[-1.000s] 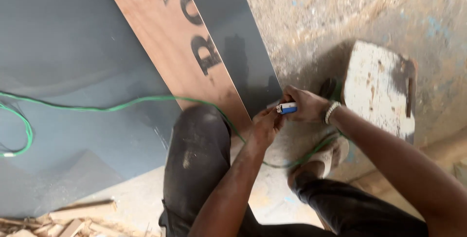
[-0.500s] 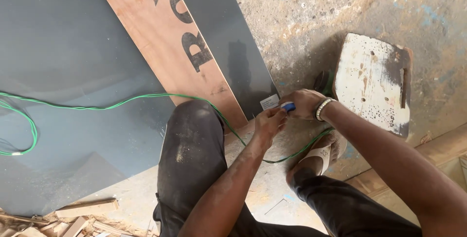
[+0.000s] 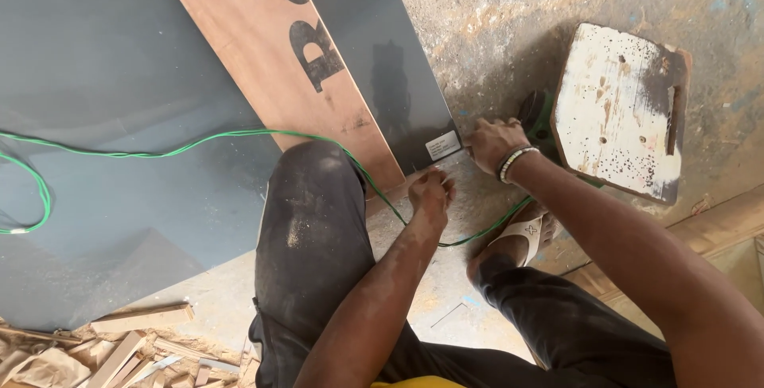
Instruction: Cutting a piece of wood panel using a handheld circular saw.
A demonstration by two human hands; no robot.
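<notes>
While a loop of green cord (image 3: 32,197) lies far left on the big grey sheet (image 3: 103,77), the cord runs rightward across the sheet, past the brown plywood board (image 3: 270,62), over the person's dusty knee (image 3: 310,197) and down to the concrete floor (image 3: 493,6). A narrower grey panel (image 3: 382,77) lies against the plywood's right edge, with a small white label (image 3: 442,145) at its near corner. The left hand (image 3: 430,193) sits just below that corner, fingers curled and close together, touching or nearly touching the cord; whether it pinches anything cannot be told. The right hand (image 3: 493,143), a beaded band at the wrist, rests at the panel's corner beside the label, fingers bent toward the edge, gripping nothing visible. The panel looks thin, stiff and smooth-faced, probably light but slippery on its flat side, so the corner and edges seem the sound places to take hold. Further right stands a worn, white-painted wooden stool (image 3: 621,109), with a sandalled foot (image 3: 517,237) below it. Wood offcuts (image 3: 119,348) lie at the lower left.
</notes>
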